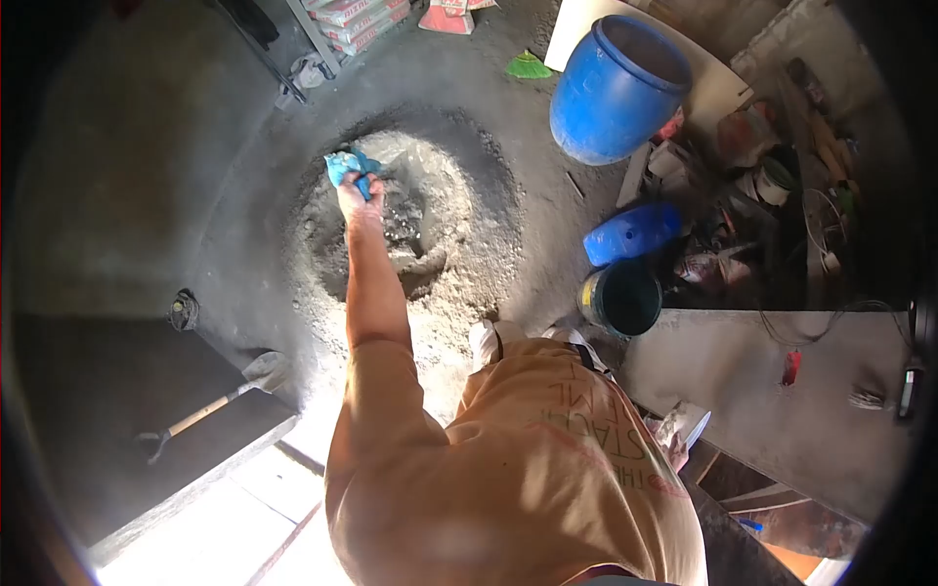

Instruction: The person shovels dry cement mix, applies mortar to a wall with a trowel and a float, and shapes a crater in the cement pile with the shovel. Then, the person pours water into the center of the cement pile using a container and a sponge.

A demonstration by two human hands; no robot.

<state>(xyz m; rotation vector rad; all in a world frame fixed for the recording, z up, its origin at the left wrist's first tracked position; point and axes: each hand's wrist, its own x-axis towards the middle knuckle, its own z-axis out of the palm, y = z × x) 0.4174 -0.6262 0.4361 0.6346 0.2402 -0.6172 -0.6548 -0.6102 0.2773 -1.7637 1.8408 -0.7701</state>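
Observation:
My left hand (pixel 360 200) is stretched forward with its fingers closed around a crumpled blue plastic bag (pixel 342 166). The bag is held over the left side of a ring-shaped heap of grey sand or cement mix (pixel 479 230) on the floor. In the middle of the ring is a hollow with wet, darker material (pixel 403 220). Whether anything is left inside the bag cannot be made out. My right hand is out of view.
At the upper right stands a blue barrel (pixel 611 103). Near it are a blue jug (pixel 633 234), a dark bucket (pixel 625 298) and piled clutter (pixel 723 234). A shovel (pixel 215 405) lies lower left. Stacked sacks (pixel 360 21) sit at the back, and a green broom head (pixel 529 65) lies right of them.

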